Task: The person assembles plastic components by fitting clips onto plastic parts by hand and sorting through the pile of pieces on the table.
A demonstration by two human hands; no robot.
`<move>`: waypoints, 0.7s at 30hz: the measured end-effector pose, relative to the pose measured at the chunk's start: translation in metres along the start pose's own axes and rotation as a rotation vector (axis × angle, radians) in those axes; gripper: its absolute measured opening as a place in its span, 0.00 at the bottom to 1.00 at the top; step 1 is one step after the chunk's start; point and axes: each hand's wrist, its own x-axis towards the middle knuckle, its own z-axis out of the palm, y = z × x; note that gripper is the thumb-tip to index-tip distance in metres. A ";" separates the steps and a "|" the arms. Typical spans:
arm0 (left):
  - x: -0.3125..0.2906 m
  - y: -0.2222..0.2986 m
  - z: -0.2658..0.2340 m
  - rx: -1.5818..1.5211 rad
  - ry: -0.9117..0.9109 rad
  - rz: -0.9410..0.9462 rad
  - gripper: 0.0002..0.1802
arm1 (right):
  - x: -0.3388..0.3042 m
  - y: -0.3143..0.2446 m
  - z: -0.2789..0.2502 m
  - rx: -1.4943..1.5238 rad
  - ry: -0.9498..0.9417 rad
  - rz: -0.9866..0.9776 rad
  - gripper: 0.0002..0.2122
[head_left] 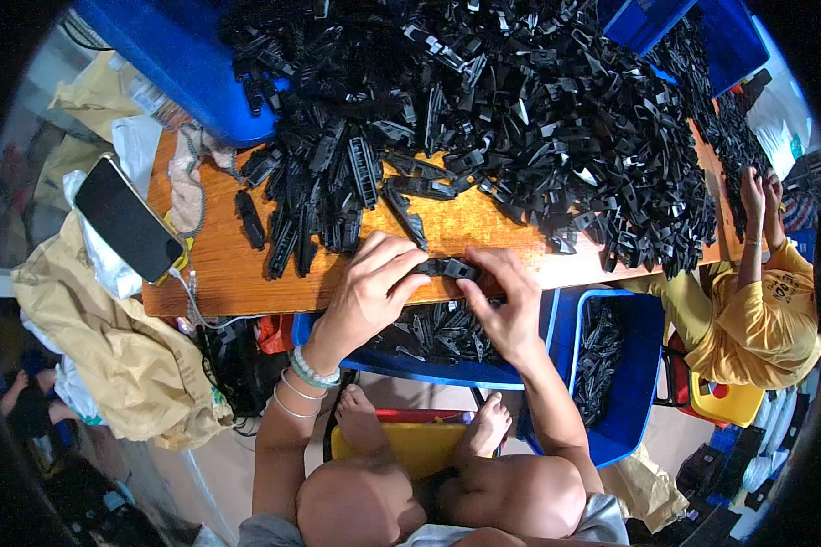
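Observation:
A small black plastic part point(449, 268) is held level between my hands, just above the front edge of the wooden table. The fingers and thumb of my left hand point(372, 284) close on its left end and hide it. My right hand point(509, 299) pinches its right end between thumb and fingers. Just beyond it, a long black plastic piece point(405, 217) lies loose on the wood. A large heap of black plastic parts point(556, 137) covers the far side, and longer ribbed pieces point(333, 173) are piled at its left.
Below the table edge sits a blue bin point(429, 366) of black parts, with another blue bin point(643, 365) to its right. A phone point(129, 219) with a cable stands at the left, above a brown paper sack point(109, 337). A co-worker in a yellow shirt point(766, 319) sits at the right.

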 end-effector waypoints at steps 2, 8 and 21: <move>0.001 0.000 0.000 0.004 -0.016 -0.009 0.13 | 0.005 0.004 -0.013 0.184 -0.088 0.178 0.13; 0.001 0.002 0.001 -0.025 -0.036 -0.042 0.11 | 0.019 0.013 -0.025 0.226 -0.194 0.182 0.12; -0.002 0.011 -0.014 -0.059 0.166 0.046 0.23 | 0.017 0.008 -0.022 0.257 -0.205 0.060 0.13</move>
